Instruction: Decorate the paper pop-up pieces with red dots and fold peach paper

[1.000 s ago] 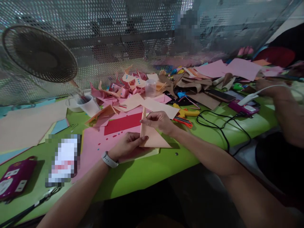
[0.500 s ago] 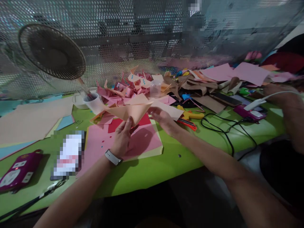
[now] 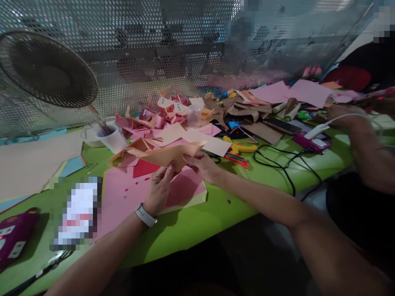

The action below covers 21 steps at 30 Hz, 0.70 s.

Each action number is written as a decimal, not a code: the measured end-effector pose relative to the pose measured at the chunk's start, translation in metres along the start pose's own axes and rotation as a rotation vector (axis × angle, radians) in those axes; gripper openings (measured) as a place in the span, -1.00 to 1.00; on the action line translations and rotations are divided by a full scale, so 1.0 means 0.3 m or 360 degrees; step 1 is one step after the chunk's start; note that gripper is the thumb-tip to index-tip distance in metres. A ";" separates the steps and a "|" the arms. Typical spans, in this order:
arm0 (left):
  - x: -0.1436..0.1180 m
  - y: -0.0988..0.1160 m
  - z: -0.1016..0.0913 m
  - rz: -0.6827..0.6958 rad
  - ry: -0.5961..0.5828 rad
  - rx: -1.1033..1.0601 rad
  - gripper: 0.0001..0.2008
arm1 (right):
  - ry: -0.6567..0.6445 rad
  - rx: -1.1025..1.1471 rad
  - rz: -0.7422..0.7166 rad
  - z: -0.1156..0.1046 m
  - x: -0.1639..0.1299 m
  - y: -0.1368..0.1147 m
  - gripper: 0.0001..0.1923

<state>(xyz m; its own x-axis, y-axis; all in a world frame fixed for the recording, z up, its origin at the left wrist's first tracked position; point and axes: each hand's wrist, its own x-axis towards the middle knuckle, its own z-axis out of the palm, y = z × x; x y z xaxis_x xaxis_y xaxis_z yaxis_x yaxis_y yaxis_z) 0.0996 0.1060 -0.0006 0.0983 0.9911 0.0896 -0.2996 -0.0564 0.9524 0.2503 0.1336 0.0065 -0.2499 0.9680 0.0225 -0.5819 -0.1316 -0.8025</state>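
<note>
Above the pink sheet (image 3: pixel 123 201), left hand (image 3: pixel 159 190) and right hand (image 3: pixel 202 166) pinch the folded peach paper (image 3: pixel 168 154).

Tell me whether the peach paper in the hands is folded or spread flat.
Folded: the peach paper shows a creased edge tapering to a point, pinched by the left hand and right hand.

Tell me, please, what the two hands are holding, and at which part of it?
Both hold one folded peach paper above the table. The left hand pinches its lower point from below; the right hand grips its right end.
</note>
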 end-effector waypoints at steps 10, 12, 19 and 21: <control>0.015 0.005 -0.001 -0.0104 0.0106 -0.0229 -0.73 | 0.0141 -0.0021 -0.0345 -0.027 0.031 -0.076 -0.72; 0.016 0.004 -0.002 -0.0104 0.0087 -0.0235 -0.75 | 0.0160 -0.0059 -0.0371 -0.034 0.035 -0.078 -0.73; 0.018 0.014 0.001 -0.0156 0.0191 -0.0249 -0.70 | 0.0353 -0.0058 -0.0493 -0.069 0.046 -0.108 -0.72; 0.022 0.016 -0.001 -0.0152 0.0228 -0.0260 -0.69 | 0.0393 -0.0043 -0.0447 -0.074 0.044 -0.115 -0.65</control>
<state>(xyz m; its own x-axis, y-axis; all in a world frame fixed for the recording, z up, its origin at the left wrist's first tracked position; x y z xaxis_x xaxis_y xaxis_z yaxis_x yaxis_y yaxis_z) 0.0984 0.1122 0.0044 0.0011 0.9986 -0.0520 -0.4464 0.0470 0.8936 0.2843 0.1555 0.0213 0.1127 0.9884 0.1020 -0.5796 0.1488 -0.8012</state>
